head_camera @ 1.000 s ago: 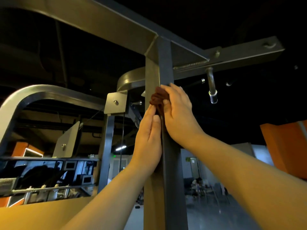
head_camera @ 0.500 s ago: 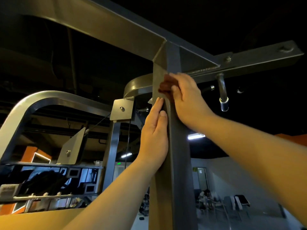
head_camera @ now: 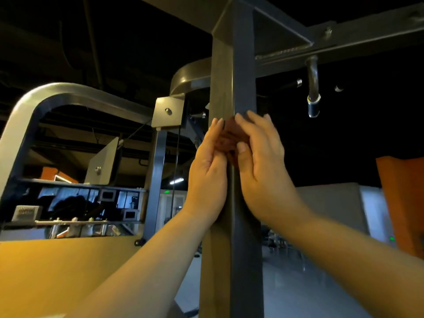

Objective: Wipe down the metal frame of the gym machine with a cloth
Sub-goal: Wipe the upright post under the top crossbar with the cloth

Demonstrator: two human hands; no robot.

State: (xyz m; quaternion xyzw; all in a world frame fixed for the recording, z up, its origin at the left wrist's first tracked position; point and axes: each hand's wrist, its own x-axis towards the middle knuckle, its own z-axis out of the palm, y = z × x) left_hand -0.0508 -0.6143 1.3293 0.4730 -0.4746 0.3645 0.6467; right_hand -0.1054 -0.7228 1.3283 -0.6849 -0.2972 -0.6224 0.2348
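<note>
— Two hands on the frame, yes? How do the fingers stand?

— Both are up at the centre of the frame, one on each side of the upright post. The left hand lies flat on the post's left face. Its fingers are straight, close together and pointing up.

— Does it hold anything?

— No. It only presses on the metal, and its fingertips reach the left edge of the cloth.

— And the right hand?

— It holds the cloth. The thumb lies across the cloth's front, and the fingers, only slightly bent, run up over its right side onto the post's right face. The cloth is pinched between them and pushed against the post's front edge. The fingertips are blurred, so I can't say more about the grip.

— Where does the cloth sit on the machine?

— It is bunched on the corner of the post, between the two hands. It lies well below the joint at the top of the frame, where the cross beam runs off to the upper right. A hanging peg drops from that beam, apart from the right hand.
</note>
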